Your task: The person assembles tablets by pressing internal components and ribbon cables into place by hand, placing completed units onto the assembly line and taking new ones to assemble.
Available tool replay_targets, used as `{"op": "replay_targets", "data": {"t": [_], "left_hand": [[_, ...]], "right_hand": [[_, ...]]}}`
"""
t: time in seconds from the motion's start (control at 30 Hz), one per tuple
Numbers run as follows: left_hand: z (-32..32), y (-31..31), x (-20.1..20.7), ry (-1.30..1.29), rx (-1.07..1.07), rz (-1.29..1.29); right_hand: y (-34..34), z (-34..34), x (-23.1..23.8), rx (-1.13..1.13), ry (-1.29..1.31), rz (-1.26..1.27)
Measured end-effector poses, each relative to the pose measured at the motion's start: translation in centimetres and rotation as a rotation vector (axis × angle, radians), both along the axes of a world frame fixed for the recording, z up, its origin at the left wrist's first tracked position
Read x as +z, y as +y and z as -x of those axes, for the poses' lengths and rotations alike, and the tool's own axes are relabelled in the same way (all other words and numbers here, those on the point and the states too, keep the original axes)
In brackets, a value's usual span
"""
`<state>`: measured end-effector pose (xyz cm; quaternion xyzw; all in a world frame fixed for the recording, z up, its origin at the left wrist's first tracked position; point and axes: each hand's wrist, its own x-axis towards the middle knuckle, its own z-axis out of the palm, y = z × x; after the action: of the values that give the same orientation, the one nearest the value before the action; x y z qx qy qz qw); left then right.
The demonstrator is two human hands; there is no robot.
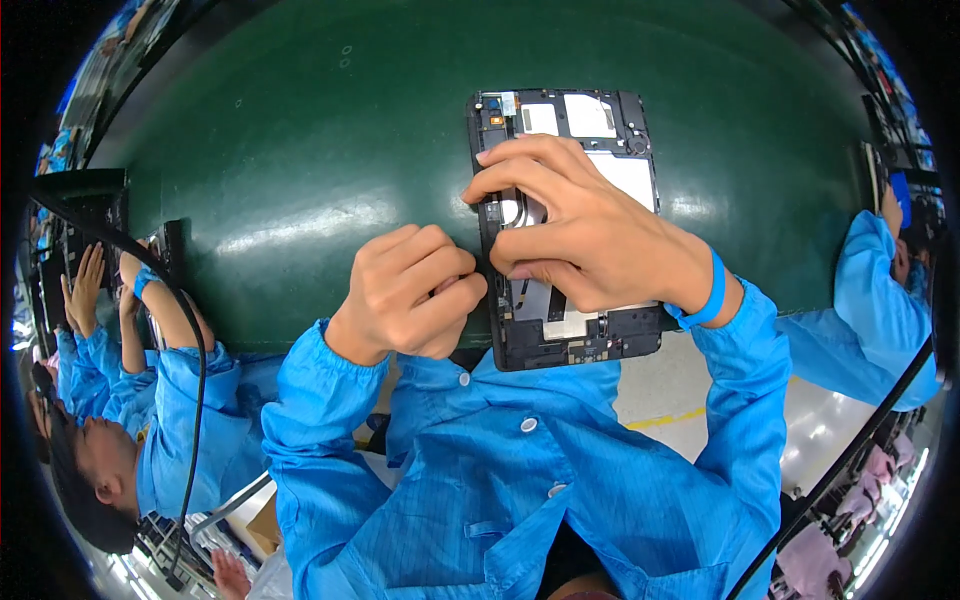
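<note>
An opened tablet, its black frame, silvery plates and small circuit parts exposed, lies upright on the green table, its near end by the table's front edge. My right hand arches over its middle. The thumb and index finger come together at the tablet's left edge; the other fingers curve toward that same edge higher up. What sits between thumb and index finger is hidden. Just left of the tablet, my left hand is closed with its fingers curled, and anything inside it cannot be seen. A blue band circles my right wrist.
The green tabletop spreads around the tablet. At the left, a person in a blue smock works beside a dark device; another blue sleeve shows at the right. Black cables hang at the left and cross the lower right.
</note>
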<state>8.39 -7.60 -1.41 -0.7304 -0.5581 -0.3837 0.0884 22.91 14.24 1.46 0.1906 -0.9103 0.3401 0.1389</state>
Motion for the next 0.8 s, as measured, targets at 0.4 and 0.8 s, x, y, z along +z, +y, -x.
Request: {"op": "replay_targets", "data": {"t": [0.4,0.8], "left_hand": [[-0.2,0.5,0.7,-0.08,0.005,0.015],[-0.3,-0.1,0.9,0.111,-0.144,-0.042]], "right_hand": [[-0.9,-0.6,0.9,0.0,-0.007,-0.114],[-0.5,-0.1,0.7,-0.154,0.157,-0.26]]}}
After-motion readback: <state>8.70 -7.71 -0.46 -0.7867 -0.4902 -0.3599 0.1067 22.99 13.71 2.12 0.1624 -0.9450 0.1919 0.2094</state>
